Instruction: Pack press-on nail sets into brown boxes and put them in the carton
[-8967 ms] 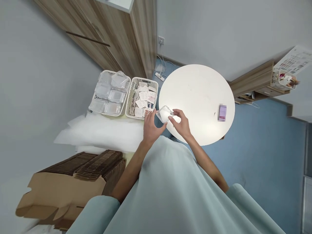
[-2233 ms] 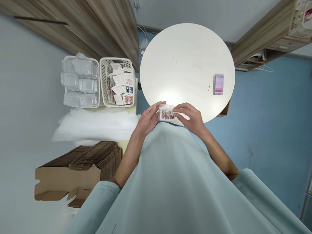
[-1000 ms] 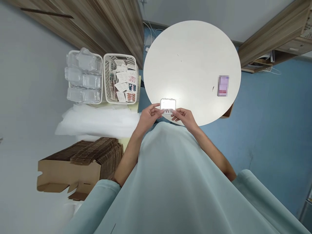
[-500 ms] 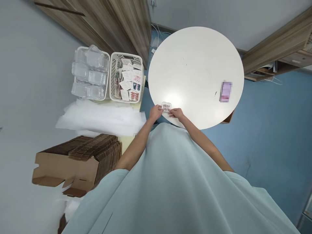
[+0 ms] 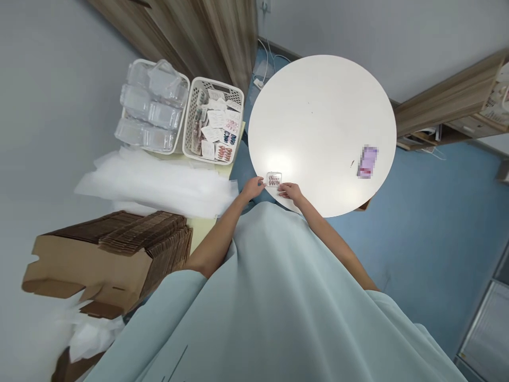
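A small clear case [image 5: 274,179] with two rows of reddish-pink press-on nails is at the near left edge of the round white table [image 5: 326,106]. My left hand [image 5: 253,187] is just left of the case, fingers bent and apart, with a narrow gap between them and the case. At the case's lower right corner, my right hand [image 5: 291,192] has its thumb and fingers closed on the edge. Its fingertips are partly hidden.
A purple blurred item [image 5: 368,162] lies on the table's right side. To the left stand a white basket [image 5: 191,116] of nail sets on cards, a basket of clear plastic boxes [image 5: 153,109], white foam sheets [image 5: 159,183] and folded cardboard boxes [image 5: 91,265].
My left hand has come off the case and drawn slightly left. The right hand stays at the case's right edge. The whole view has turned a little.
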`<state>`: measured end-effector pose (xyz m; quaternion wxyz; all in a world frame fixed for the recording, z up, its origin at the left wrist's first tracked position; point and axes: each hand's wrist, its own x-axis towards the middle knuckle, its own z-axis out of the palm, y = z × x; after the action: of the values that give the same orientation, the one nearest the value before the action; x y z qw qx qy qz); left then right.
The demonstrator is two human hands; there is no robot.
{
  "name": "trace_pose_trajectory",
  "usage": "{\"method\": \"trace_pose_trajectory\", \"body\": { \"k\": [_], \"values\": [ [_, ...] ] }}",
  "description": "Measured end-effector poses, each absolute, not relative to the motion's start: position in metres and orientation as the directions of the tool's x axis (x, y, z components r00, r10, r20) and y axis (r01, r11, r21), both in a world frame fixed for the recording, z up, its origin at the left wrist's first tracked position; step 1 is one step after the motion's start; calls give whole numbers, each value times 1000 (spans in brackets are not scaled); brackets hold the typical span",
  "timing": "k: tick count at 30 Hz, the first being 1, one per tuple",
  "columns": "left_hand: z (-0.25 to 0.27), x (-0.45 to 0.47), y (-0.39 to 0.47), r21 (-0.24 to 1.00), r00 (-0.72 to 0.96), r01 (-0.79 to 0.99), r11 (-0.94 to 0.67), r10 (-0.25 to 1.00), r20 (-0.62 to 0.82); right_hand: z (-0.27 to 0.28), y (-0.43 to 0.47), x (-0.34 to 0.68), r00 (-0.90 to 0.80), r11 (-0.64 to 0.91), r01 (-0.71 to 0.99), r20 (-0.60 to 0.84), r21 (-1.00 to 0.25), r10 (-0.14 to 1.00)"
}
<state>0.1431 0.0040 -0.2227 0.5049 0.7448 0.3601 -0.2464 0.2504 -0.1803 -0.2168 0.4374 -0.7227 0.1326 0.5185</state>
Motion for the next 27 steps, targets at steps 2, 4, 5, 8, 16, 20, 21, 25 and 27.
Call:
{"method": "trace_pose_trajectory", "body": {
  "k": [2, 4, 5, 8, 16, 20, 21, 25, 27],
  "values": [
    [-214, 125, 11, 617, 640, 765, -184, 329, -695, -206, -185, 248, 439, -610, -599, -850, -519, 291],
    [-203, 101, 19, 663, 648, 740, -113, 382, -659, -194, -187, 245, 446, -637, -540, -829, -550, 337],
    [-198, 88, 22, 683, 646, 726, -76, 414, -641, -188, -187, 243, 445, -645, -507, -814, -572, 372],
    [-183, 47, 33, 723, 609, 691, 0, 540, -581, -171, -175, 234, 429, -671, -400, -774, -625, 465],
    [-177, -48, 72, 731, 298, 681, 51, 892, -341, -160, -81, 190, 327, -674, 88, -618, -733, 715],
    [-186, -70, 93, 724, 173, 674, 150, 920, -352, -159, -13, 159, 241, -565, 340, -511, -751, 825],
    [-188, -73, 98, 719, 152, 674, 172, 919, -363, -158, 4, 151, 213, -546, 375, -503, -749, 837],
    [-197, -78, 108, 693, 101, 692, 203, 923, -371, -149, 63, 116, 120, -468, 463, -470, -753, 874],
    [-199, -79, 110, 663, 84, 723, 197, 926, -367, -145, 81, 101, 85, -436, 483, -454, -760, 887]
  ]
}}
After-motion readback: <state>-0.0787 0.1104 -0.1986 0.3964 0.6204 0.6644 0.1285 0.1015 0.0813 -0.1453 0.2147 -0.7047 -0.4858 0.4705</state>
